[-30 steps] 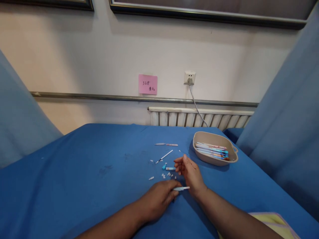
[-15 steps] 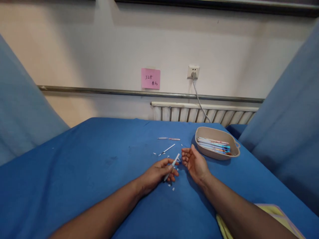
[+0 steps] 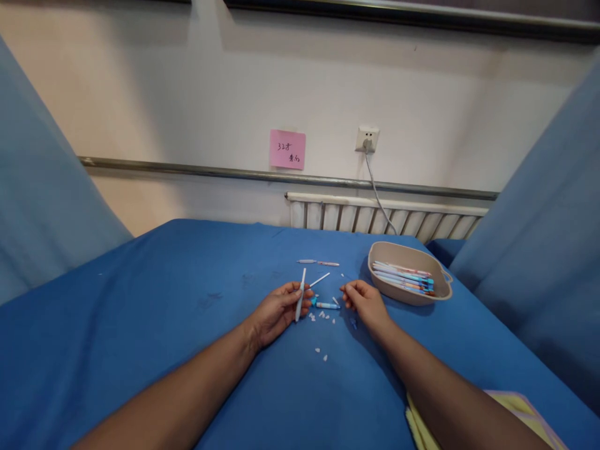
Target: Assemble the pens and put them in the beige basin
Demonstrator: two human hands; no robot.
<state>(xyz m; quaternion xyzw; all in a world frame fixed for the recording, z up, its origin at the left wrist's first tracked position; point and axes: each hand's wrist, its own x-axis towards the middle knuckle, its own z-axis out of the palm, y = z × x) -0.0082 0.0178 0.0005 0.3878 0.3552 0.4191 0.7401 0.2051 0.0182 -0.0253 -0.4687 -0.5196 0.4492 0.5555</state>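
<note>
My left hand [image 3: 276, 315] is closed around a slim white-and-grey pen [image 3: 300, 297], which stands nearly upright between thumb and fingers. To its right, my right hand [image 3: 368, 305] has thumb and fingertips pinched together; anything between them is too small to make out. Between the hands lies a blue-and-white pen barrel [image 3: 328, 305] with a bright blue end by my left fingertips. Several small white pieces [image 3: 322, 315] are scattered around it. A thin white stick [image 3: 320, 279] lies just behind, partly hidden by my left hand. Small dark blue pieces [image 3: 353, 323] rest below my right hand.
A beige basket [image 3: 398, 296] holding several pens [image 3: 403, 275] stands at the right. Farther back lie a grey pen part [image 3: 307, 261] and a patterned one [image 3: 328, 264] in line. A yellow cloth [image 3: 419, 425] lies under my right forearm. The surface has a blue cover [image 3: 164, 325].
My left hand has moved left with the pen, which now points more upright. My right hand has gone from loosely curled, palm showing, to a pinch. The blue-and-white barrel has come into view.
</note>
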